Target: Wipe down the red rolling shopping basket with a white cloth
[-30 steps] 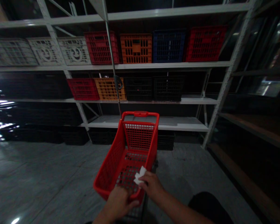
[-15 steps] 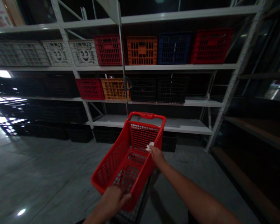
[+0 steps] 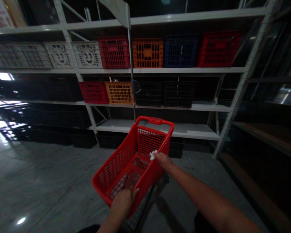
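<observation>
White lattice plastic crates (image 3: 87,53): up on the shelving at far left, well apart from both hands.

Left hand (image 3: 122,201): bare, bent over the near-end rim of the red plastic shopping cart (image 3: 148,178), thumb set off from the fingers. It appears to have hold of the edge; the fingertips are hidden, so how tightly it grips I cannot tell. It serves best as an anchor, bearing down and back against the other hand's push.

Cart position: in front of the shelving, tall handle end facing away. A dark caster (image 3: 167,177) shows beyond its right side, so it may well roll; short, even strokes should suit better than hard shoves.

Crumpled white wad (image 3: 153,155): at the right-hand rim toward the far end, peeking to the inner side. Paper or cloth, I cannot tell. Spread flatter, it would cover more of the edge.

Right hand (image 3: 163,160): bare, nearly closed, pinching the wad between thumb and fingers, arm outstretched; actual contact with the rim is unclear. Pressing through the finger pads, and stepping closer instead of overreaching, should give steadier pressure.
</observation>
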`<action>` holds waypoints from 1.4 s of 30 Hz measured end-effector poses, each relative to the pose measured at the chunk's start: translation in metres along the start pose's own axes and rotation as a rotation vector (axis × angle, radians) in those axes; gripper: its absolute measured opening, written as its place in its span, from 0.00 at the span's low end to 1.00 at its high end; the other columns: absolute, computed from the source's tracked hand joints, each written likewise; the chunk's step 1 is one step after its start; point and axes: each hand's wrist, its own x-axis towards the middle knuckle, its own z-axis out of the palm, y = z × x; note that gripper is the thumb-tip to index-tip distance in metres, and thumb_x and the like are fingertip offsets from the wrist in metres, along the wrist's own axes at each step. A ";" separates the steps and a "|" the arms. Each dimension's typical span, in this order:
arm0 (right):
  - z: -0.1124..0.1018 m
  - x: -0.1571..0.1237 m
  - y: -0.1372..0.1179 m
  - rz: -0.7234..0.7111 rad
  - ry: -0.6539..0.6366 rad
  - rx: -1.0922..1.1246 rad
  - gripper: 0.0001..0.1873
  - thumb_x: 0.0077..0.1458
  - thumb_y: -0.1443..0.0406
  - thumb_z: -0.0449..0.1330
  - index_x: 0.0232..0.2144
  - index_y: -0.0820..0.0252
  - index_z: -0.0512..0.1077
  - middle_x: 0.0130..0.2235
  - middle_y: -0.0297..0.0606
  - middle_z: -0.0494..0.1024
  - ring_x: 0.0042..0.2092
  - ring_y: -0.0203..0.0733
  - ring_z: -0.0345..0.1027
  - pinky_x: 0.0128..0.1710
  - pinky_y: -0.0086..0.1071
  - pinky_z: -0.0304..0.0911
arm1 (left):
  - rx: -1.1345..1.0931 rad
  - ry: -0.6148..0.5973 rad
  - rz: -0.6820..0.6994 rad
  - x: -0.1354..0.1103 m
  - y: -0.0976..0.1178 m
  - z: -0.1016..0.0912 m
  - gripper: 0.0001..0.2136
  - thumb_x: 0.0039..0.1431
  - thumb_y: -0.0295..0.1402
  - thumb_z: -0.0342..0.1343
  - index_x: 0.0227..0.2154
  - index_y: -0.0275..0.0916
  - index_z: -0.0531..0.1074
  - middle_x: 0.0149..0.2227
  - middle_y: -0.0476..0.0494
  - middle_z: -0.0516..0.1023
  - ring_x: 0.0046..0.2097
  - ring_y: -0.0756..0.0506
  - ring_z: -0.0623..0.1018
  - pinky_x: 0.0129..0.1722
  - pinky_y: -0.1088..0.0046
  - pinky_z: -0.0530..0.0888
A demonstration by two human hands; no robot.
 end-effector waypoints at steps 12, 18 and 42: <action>-0.013 0.011 0.008 0.241 0.219 -0.050 0.17 0.58 0.70 0.43 0.43 0.60 0.69 0.40 0.41 0.76 0.43 0.40 0.68 0.44 0.30 0.60 | 0.044 -0.049 -0.019 0.000 -0.025 -0.009 0.26 0.61 0.44 0.28 0.37 0.37 0.71 0.32 0.38 0.79 0.37 0.41 0.78 0.36 0.66 0.71; 0.072 -0.038 -0.073 0.030 0.080 0.094 0.17 0.56 0.72 0.46 0.46 0.59 0.67 0.40 0.41 0.76 0.42 0.39 0.69 0.43 0.29 0.63 | -0.014 -0.056 0.040 0.003 -0.028 -0.015 0.29 0.60 0.47 0.25 0.36 0.39 0.71 0.31 0.40 0.79 0.37 0.44 0.77 0.36 0.70 0.69; -0.141 0.004 0.087 0.347 0.564 -0.349 0.10 0.54 0.66 0.49 0.33 0.61 0.70 0.37 0.45 0.69 0.43 0.46 0.60 0.43 0.36 0.55 | -0.136 -0.058 0.088 0.068 -0.040 -0.063 0.32 0.58 0.49 0.25 0.32 0.36 0.73 0.35 0.37 0.78 0.39 0.43 0.76 0.41 0.69 0.68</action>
